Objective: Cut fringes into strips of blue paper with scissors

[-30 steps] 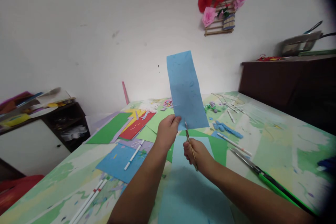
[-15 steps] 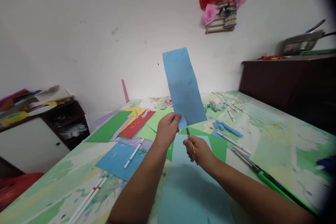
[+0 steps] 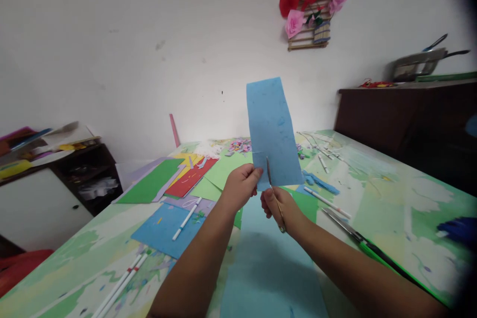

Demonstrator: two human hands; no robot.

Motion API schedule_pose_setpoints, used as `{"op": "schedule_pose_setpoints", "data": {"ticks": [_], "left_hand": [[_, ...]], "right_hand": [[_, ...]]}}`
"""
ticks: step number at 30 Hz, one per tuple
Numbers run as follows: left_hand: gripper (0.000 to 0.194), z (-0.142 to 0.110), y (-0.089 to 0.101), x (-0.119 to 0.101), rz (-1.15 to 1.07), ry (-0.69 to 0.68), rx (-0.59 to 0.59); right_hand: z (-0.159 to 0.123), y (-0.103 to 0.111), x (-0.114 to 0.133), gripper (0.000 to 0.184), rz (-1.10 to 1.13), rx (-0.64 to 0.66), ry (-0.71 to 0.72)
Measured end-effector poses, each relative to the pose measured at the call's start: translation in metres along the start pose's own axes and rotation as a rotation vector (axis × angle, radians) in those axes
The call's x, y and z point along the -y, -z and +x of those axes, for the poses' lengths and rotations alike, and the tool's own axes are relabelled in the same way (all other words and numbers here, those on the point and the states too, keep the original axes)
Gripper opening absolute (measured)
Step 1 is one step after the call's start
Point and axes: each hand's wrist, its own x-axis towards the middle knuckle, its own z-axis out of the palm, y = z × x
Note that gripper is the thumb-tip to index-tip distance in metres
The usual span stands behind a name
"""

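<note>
Above the table, a blue rectangular sheet [image 3: 272,124], paper or thin foam, stands nearly upright. My left hand [image 3: 242,184] pinches its lower left corner between thumb and fingers. My right hand [image 3: 283,208] is wrapped round the handles of gold-handled scissors [image 3: 272,177], whose blades point up and lie across the sheet's lower edge, just right of my left thumb. Below both hands, a light blue sheet [image 3: 272,268] lies over a green sheet [image 3: 305,203] on the table.
Coloured sheets lie at left, including a green one [image 3: 149,181], a red one [image 3: 192,179] and a blue one [image 3: 160,231]. White markers [image 3: 328,202] and a green-handled cutter [image 3: 372,248] rest at right. Scraps [image 3: 240,146] sit by the wall; a dark cabinet [image 3: 402,119] stands at right.
The blue sheet first shifted slightly left, then right and a little down, along with both hands. The scissor blades now reach further up into the sheet from its lower edge.
</note>
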Motion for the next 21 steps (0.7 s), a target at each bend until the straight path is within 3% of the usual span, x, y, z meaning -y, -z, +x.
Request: {"op": "schedule_pose_setpoints", "data": {"ticks": [15,21], "left_hand": [[0.027,0.000,0.005,0.000,0.134,-0.094,0.052],[0.027,0.002,0.006,0.002,0.167,-0.112,0.067]], "right_hand": [[0.002,0.005,0.017,0.069,-0.041,-0.051,-0.075],[0.002,0.006,0.011,0.064,-0.052,-0.064,-0.097]]}}
